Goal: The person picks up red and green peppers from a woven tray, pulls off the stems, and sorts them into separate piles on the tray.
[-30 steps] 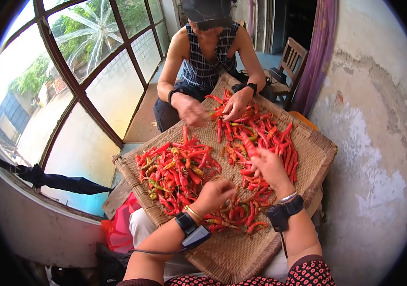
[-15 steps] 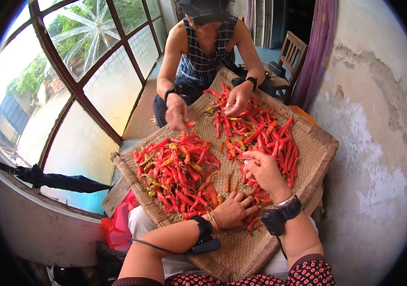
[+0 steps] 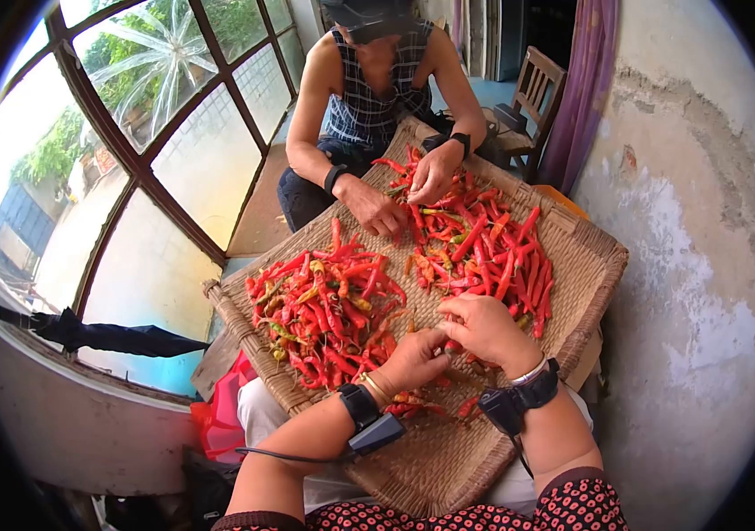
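- The left hand [image 3: 413, 358] is shown near the middle of the woven tray [image 3: 448, 460], with its fingers curled in over a few red chillies [image 3: 324, 301]; whether one is grasped cannot be told.
- The right hand [image 3: 483, 327] is held just beside the left, touching it, with its fingers bent inward; what lies under them is hidden.
- The chillies are spread on the tray in two heaps, one at the left and one at the far right [image 3: 483, 248], with loose ones between.
- A black wrist device [image 3: 368, 423] with a cable is worn on the left arm, and a second one [image 3: 519, 403] on the right; any marking on them is too small to be read.
- At the far edge of the tray, a seated person's hands [image 3: 377, 211] are laid on the chillies.
- A folded umbrella [image 3: 103, 336] is seen on the window sill at the left, and a wooden chair [image 3: 536, 97] at the far right.
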`<state>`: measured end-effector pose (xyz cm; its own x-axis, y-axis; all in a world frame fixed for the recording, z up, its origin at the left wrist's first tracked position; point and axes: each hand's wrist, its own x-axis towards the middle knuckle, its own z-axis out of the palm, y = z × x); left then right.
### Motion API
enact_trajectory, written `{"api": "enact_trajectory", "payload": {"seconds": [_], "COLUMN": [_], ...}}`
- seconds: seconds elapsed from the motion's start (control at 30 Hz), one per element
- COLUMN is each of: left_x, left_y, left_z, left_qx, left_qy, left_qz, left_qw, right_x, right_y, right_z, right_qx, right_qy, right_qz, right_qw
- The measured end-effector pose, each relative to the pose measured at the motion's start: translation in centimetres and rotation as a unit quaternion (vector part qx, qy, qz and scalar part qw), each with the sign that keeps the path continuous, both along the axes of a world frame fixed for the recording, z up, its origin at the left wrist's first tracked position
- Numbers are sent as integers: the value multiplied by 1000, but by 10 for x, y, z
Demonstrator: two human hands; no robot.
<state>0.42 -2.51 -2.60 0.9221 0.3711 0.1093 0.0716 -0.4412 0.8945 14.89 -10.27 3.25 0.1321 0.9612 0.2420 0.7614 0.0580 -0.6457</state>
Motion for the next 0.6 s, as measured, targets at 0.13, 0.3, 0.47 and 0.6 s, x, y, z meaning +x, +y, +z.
{"api": "enact_trajectory", "payload": {"seconds": [0.13,0.3,0.47,0.6], "left_x": [-3,-3,-8,-10], "left_y": [3,5,11,15], "left_z": [0,0,3,4], "left_qx": [-233,-310,-415,-443], "left_qy": [-27,-91,-87,-87], "left_qz": [8,18,31,10], "left_qw": [972,946,905,892], "right_x": [0,-3,-3,2], "right_y": [0,0,-1,0], "right_z": [1,14,24,19], "right_qx": [-47,-93,-81,-79], "right_qy": [-1,114,110,37], "right_qz": [68,56,67,75], "right_qw": [997,988,988,993]}}
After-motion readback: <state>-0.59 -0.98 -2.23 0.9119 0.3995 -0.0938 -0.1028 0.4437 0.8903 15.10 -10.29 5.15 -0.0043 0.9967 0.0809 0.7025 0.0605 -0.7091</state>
